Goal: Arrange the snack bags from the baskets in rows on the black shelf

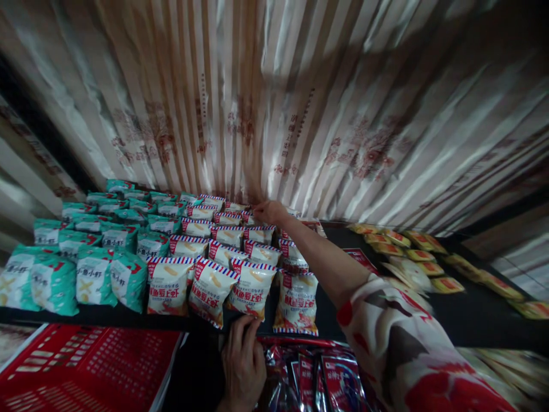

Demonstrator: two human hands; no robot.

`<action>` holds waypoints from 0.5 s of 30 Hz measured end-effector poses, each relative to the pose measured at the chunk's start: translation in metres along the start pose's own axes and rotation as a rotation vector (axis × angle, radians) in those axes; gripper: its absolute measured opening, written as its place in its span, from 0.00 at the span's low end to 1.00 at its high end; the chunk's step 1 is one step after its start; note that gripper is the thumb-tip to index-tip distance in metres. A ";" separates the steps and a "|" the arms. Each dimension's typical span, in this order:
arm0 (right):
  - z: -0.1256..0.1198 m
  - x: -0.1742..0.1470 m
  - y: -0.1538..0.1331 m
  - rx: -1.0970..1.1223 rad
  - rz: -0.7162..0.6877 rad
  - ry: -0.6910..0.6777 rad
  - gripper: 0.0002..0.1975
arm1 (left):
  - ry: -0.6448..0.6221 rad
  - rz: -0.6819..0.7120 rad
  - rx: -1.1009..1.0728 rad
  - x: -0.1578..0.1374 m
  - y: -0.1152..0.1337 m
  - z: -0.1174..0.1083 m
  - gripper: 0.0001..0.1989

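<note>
Rows of white snack bags (295,303) with red lettering and striped edges stand on a black shelf (326,320). My right hand (270,213) reaches over them to the back rows. Its fingers are closed at the top of a small white snack bag (249,218); the grip is partly hidden. At the front edge, my left hand (243,363) rests with its fingers bent and slightly apart. Its fingertips are by the bottom of a front-row bag (251,289), and I see nothing held in it.
Teal snack bags (94,274) stand in rows at the left. Flat yellow packets (429,269) lie on the right. Below the shelf are a red plastic basket (94,360) and dark red shiny packets (338,377). A pleated, printed curtain (240,86) hangs directly behind.
</note>
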State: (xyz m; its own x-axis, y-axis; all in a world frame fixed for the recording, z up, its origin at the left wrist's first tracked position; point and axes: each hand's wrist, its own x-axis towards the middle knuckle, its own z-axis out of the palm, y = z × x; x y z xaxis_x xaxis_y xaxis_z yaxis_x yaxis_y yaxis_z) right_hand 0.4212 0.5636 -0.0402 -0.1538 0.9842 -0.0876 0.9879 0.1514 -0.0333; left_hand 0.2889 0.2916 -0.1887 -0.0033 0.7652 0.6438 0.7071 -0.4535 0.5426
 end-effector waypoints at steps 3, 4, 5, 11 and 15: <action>0.000 0.004 0.011 -0.003 0.097 0.041 0.18 | 0.006 -0.008 -0.023 0.000 0.000 0.000 0.18; 0.000 0.005 0.014 -0.009 0.135 0.047 0.19 | 0.012 -0.008 -0.029 0.000 0.000 0.001 0.17; 0.000 0.007 0.017 -0.016 0.167 0.045 0.19 | 0.021 -0.008 -0.033 0.000 0.000 0.001 0.17; 0.004 0.015 0.029 -0.039 0.182 -0.044 0.23 | 0.048 -0.005 -0.044 0.001 0.000 0.003 0.16; 0.012 0.021 0.032 -0.058 0.151 -0.085 0.28 | 0.069 -0.004 -0.057 0.004 0.001 0.003 0.16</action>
State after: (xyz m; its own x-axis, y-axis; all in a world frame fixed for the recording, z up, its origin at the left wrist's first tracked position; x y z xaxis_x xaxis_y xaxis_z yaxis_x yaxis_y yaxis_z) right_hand 0.4496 0.5880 -0.0547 -0.0022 0.9853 -0.1709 0.9990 0.0099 0.0443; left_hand 0.2914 0.2957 -0.1872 -0.0561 0.7350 0.6757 0.6657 -0.4769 0.5740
